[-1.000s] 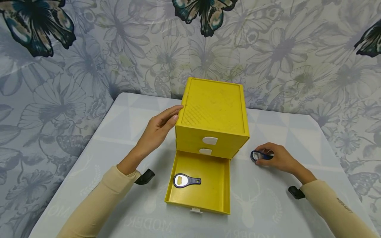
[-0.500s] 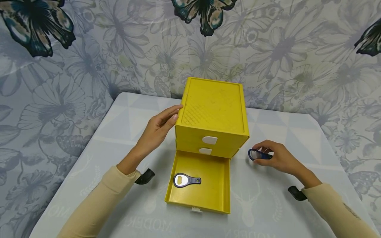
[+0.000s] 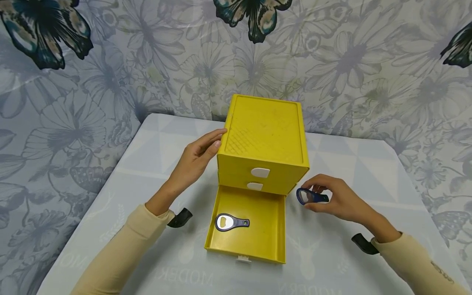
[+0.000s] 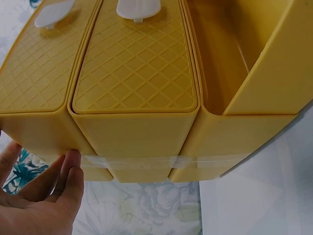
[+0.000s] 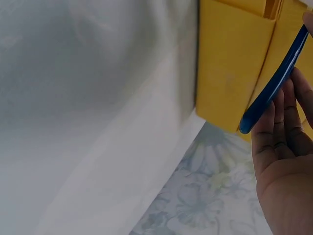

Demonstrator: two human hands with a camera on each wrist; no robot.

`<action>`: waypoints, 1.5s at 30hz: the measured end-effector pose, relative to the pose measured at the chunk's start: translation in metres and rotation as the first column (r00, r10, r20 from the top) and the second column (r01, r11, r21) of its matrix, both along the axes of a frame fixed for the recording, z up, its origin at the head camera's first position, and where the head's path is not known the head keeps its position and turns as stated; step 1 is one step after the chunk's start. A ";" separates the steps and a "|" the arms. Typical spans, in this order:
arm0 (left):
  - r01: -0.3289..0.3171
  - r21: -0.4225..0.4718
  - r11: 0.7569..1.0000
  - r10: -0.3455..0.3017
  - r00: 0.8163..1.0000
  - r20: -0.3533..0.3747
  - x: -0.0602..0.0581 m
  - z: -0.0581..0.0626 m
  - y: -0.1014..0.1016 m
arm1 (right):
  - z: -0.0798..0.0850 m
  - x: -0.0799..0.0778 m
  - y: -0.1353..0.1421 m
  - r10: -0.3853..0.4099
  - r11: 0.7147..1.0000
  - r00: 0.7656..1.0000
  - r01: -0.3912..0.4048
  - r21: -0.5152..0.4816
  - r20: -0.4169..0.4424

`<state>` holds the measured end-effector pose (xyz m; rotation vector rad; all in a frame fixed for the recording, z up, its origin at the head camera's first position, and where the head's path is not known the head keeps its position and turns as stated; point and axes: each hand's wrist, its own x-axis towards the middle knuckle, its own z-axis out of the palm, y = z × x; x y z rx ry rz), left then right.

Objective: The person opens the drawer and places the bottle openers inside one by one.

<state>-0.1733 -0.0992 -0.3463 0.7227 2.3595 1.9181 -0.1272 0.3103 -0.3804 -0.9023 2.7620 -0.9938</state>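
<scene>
A yellow drawer unit (image 3: pixel 265 131) with white handles stands mid-table, its bottom drawer (image 3: pixel 265 246) pulled out. Inside that drawer, toward the left, lies a bottle opener (image 3: pixel 231 222) with a dark blue rim and metal plate. My left hand (image 3: pixel 193 157) rests its fingertips against the unit's left side, fingers extended, as the left wrist view also shows. To the right of the unit, my right hand (image 3: pixel 337 198) pinches a second blue bottle opener (image 3: pixel 307 197) between thumb and fingers. The right wrist view shows this opener (image 5: pixel 274 85) edge-on near the unit's side.
The table (image 3: pixel 147 262) wears a pale cloth with triangles and printed lettering. Behind it hangs a floral wall covering (image 3: pixel 166 61) with dark butterflies. Clear tape (image 4: pixel 210 161) runs across the unit's side. Black camera mounts (image 3: pixel 180 218) sit at both wrists.
My right hand has moved left with the bottle opener, from the table beside the unit to close by the open drawer's right side. The left hand has stayed on the unit.
</scene>
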 end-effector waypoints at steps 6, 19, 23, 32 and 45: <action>0.002 0.007 1.000 -0.002 1.000 -0.006 -0.001 0.001 0.001 | 0.007 0.007 -0.016 0.024 1.000 1.000 -0.024 0.006 0.003; -0.002 0.002 1.000 0.002 1.000 -0.004 -0.001 0.000 0.000 | 0.020 0.028 -0.047 0.029 1.000 0.999 -0.029 0.006 0.027; -0.002 -0.003 1.000 0.001 1.000 -0.009 -0.001 0.000 0.000 | 0.019 0.035 -0.057 0.016 1.000 1.000 -0.016 -0.011 0.027; -0.003 0.006 1.000 0.003 1.000 0.002 -0.001 -0.001 0.000 | 0.020 0.047 -0.086 -0.017 1.000 0.995 0.018 -0.015 0.098; 0.004 0.013 1.000 -0.004 1.000 -0.014 -0.003 -0.003 0.000 | 0.004 0.047 -0.122 -0.044 0.999 0.996 0.046 -0.020 0.080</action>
